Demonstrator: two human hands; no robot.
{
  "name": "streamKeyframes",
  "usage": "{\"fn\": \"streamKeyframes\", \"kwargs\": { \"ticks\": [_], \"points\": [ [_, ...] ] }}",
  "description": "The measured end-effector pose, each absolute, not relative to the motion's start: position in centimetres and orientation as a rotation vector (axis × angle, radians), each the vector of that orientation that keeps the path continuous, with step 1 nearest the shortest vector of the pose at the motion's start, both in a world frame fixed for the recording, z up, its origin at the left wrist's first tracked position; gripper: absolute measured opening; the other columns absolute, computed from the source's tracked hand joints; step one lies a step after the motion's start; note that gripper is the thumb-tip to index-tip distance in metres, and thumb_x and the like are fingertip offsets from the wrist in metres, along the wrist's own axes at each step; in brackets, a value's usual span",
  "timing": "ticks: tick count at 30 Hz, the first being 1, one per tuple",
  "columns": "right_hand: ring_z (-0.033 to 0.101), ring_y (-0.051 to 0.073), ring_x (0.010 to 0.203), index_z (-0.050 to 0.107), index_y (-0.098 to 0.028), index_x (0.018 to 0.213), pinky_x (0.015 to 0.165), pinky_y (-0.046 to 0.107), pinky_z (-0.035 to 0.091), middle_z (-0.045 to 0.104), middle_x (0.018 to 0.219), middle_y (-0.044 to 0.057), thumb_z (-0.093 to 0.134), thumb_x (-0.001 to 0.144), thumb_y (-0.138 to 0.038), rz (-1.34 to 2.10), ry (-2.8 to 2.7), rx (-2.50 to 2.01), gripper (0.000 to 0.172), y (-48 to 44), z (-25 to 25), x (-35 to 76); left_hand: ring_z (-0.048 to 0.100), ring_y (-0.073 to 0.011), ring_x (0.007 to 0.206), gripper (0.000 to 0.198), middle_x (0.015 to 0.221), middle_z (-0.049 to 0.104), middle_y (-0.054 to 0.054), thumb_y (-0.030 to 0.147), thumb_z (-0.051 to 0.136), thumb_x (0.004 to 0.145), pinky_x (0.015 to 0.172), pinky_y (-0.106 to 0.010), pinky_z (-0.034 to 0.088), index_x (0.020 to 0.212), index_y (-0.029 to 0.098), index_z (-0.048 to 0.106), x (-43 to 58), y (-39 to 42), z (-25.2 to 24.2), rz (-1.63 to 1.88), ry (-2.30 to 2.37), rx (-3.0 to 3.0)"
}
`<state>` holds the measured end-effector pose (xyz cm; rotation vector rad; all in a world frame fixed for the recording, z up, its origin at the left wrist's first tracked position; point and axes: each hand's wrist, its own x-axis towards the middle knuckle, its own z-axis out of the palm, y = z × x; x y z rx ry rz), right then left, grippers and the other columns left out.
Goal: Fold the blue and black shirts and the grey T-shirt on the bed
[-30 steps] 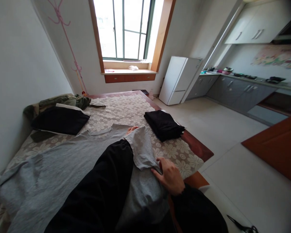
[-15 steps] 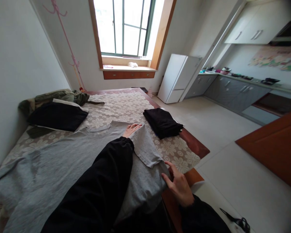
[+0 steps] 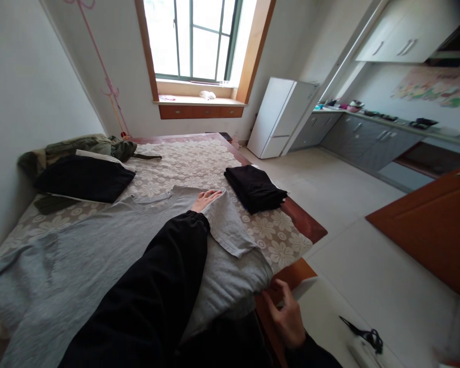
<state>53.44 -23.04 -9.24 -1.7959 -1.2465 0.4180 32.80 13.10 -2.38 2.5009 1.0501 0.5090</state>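
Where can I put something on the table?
The lace tablecloth lies bare beyond the grey shirt, between the black cloth and the folded black stack; a smaller patch borders that stack's near side. Left and near sides are crowded.

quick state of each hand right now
Left hand: open, fingers outstretched on the gray T-shirt.
Right hand: open, fingers bent, near the gray T-shirt; contact unclear.

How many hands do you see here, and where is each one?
2. The left hand lies at the shoulder of the gray T-shirt; the right hand is beside the brown wood, near the shirt's lower edge.
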Motion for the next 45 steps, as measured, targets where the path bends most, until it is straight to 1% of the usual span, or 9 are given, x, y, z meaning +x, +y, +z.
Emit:
{"fn": "streamKeyframes", "kwargs": {
  "ticks": [4, 7, 16, 20, 33, 37, 40, 42, 45],
  "points": [
    [0.071, 0.03, 0.083, 0.07, -0.02, 0.09, 0.076, 0.042, 0.059, 0.072, 0.083, 0.007, 0.063, 0.089, -0.065, 0.797, -1.34, -1.728, 0.046, -23.6, -11.6, 55.3, 0.036, -0.024, 0.147, 0.052, 0.158, 0.049, 0.001, 0.023, 0.049, 0.096, 0.121, -0.04, 0.024, 0.148, 0.033, 0.049, 32.9, 13.0, -2.4, 0.523, 1.054, 2.488],
    [0.065, 0.026, 0.07, 0.071, -0.02, 0.076, 0.065, 0.039, 0.057, 0.066, 0.072, 0.005, 0.059, 0.089, -0.07, 0.672, -1.368, -1.766, 0.052, -23.7, -12.3, 58.0, 0.033, -0.022, 0.149, 0.052, 0.16, 0.046, 0.002, 0.025, 0.047, 0.098, 0.122, -0.039, 0.019, 0.15, 0.033, 0.046, 32.8, 12.7, -2.3, 0.507, 1.042, 2.499],
    [0.062, 0.022, 0.066, 0.063, -0.022, 0.089, 0.061, 0.035, 0.053, 0.062, 0.074, 0.002, 0.06, 0.095, -0.056, 0.245, -1.205, -1.784, 0.034, -24.8, -13.4, 55.3, 0.031, -0.0195, 0.15, 0.055, 0.161, 0.043, 0.006, 0.026, 0.04, 0.099, 0.123, -0.037, 0.017, 0.152, 0.036, 0.043, 32.6, 12.7, -2.1, 0.454, 1.055, 2.515],
    [0.064, 0.022, 0.075, 0.063, -0.022, 0.091, 0.07, 0.035, 0.054, 0.066, 0.083, 0.004, 0.06, 0.097, -0.047, 0.206, -1.227, -1.726, 0.026, -24.2, -11.6, 53.3, 0.029, -0.0195, 0.151, 0.055, 0.162, 0.042, 0.005, 0.026, 0.041, 0.099, 0.123, -0.035, 0.015, 0.153, 0.034, 0.042, 32.7, 12.8, -2.0, 0.425, 1.063, 2.507],
    [0.066, 0.023, 0.076, 0.067, -0.019, 0.091, 0.073, 0.035, 0.053, 0.07, 0.083, 0.007, 0.059, 0.095, -0.055, 0.075, -1.092, -1.785, 0.038, -21.6, -11.3, 51.9, 0.031, -0.0197, 0.148, 0.05, 0.16, 0.046, 0.002, 0.024, 0.048, 0.099, 0.122, -0.034, 0.014, 0.149, 0.031, 0.047, 32.8, 12.3, -1.4, 0.468, 1.061, 2.451],
    [0.065, 0.023, 0.074, 0.066, -0.019, 0.088, 0.073, 0.035, 0.052, 0.068, 0.08, 0.006, 0.059, 0.095, -0.055, 0.06, -1.083, -1.777, 0.037, -21.4, -11.1, 51.9, 0.036, -0.0203, 0.146, 0.044, 0.155, 0.053, 0.004, 0.029, 0.052, 0.097, 0.121, -0.034, 0.018, 0.141, 0.033, 0.056, 33.1, 12.1, -0.9, 0.498, 1.085, 2.402],
    [0.064, 0.023, 0.074, 0.065, -0.02, 0.09, 0.073, 0.036, 0.052, 0.067, 0.081, 0.006, 0.06, 0.095, -0.054, 0.057, -1.101, -1.763, 0.035, -21.4, -11.0, 51.7, 0.045, -0.023, 0.14, 0.034, 0.144, 0.063, 0.003, 0.034, 0.053, 0.097, 0.118, -0.036, 0.028, 0.128, 0.034, 0.068, 33.8, 12.6, -0.3, 0.515, 1.164, 2.327],
    [0.063, 0.023, 0.075, 0.065, -0.02, 0.091, 0.073, 0.036, 0.052, 0.067, 0.082, 0.006, 0.059, 0.096, -0.052, 0.041, -1.101, -1.761, 0.033, -21.4, -11.0, 51.6, 0.056, -0.0232, 0.129, 0.034, 0.131, 0.071, -0.001, 0.036, 0.046, 0.099, 0.111, -0.035, 0.038, 0.118, 0.03, 0.073, 34.5, 13.5, 0.1, 0.511, 1.225, 2.257],
    [0.062, 0.022, 0.074, 0.063, -0.02, 0.089, 0.073, 0.035, 0.051, 0.065, 0.081, 0.006, 0.058, 0.097, -0.047, 0.019, -1.108, -1.758, 0.028, -21.3, -10.9, 51.3, 0.07, -0.0182, 0.099, 0.05, 0.11, 0.077, -0.006, 0.04, 0.03, 0.104, 0.09, -0.028, 0.052, 0.111, 0.022, 0.076, 35.6, 15.2, 0.8, 0.466, 1.274, 2.143]
  ]
}}
